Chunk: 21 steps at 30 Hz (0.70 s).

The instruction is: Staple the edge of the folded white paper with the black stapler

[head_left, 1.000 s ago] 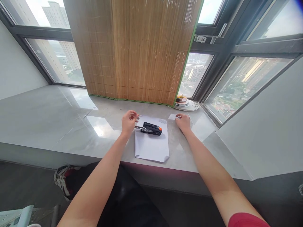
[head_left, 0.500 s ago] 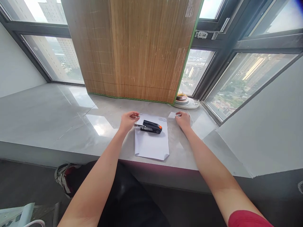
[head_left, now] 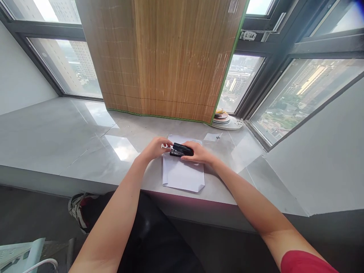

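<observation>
A black stapler [head_left: 182,150] is over a stack of white paper [head_left: 183,174] on the sill, its narrow front end pointing left. My right hand [head_left: 197,152] is wrapped round its rear, covering the orange part there. My left hand [head_left: 157,148] is closed at the front end, fingertips at the slim metal piece that sticks out. Something small and shiny shows between those fingers, too little to name. To the right, a small dark metallic piece [head_left: 218,137] lies at the edge of a small whitish sheet [head_left: 211,137].
A bamboo blind [head_left: 170,60] hangs down to the back of the grey stone sill [head_left: 85,151]. Stacked plates [head_left: 224,120] stand in the back right corner by the window frame. A pale chair-like object [head_left: 22,254] is at the lower left.
My right hand has left the small sheet at the right, moved left and taken hold of the stapler. My left hand has come slightly down and right to the stapler's front end.
</observation>
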{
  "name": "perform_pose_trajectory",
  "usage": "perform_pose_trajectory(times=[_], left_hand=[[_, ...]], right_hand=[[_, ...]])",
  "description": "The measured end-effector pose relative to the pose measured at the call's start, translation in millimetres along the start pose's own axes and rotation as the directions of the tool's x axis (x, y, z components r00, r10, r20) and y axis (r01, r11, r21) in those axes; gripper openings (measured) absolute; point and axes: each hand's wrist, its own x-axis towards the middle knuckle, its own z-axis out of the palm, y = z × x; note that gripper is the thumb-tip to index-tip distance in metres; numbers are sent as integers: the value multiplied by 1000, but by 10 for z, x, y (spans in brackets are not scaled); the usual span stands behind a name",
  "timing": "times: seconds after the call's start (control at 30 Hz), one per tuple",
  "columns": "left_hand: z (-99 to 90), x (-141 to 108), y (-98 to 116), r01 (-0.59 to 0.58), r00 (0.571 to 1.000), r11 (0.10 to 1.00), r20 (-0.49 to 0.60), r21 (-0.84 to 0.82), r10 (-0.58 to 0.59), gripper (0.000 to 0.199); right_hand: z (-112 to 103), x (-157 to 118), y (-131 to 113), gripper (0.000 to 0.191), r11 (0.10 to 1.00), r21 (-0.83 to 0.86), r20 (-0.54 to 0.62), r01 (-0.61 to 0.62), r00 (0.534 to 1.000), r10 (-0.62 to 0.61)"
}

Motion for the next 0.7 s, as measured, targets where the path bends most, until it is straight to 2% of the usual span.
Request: perform_pose_trajectory(times=[0.2, 0.5, 0.7], left_hand=[[-14, -15, 29, 22, 1000, 998, 17, 59, -23, 21], [-21, -12, -48, 46, 999, 999, 3, 22, -46, 18], [-124, -57, -146, 77, 997, 986, -10, 151, -76, 19]], right_hand=[[13, -24, 40, 43, 1000, 7, -3, -11, 1000, 11], [17, -8, 78, 30, 1000, 8, -3, -16, 1000, 16], [54, -5, 66, 20, 997, 31, -19, -65, 998, 66]])
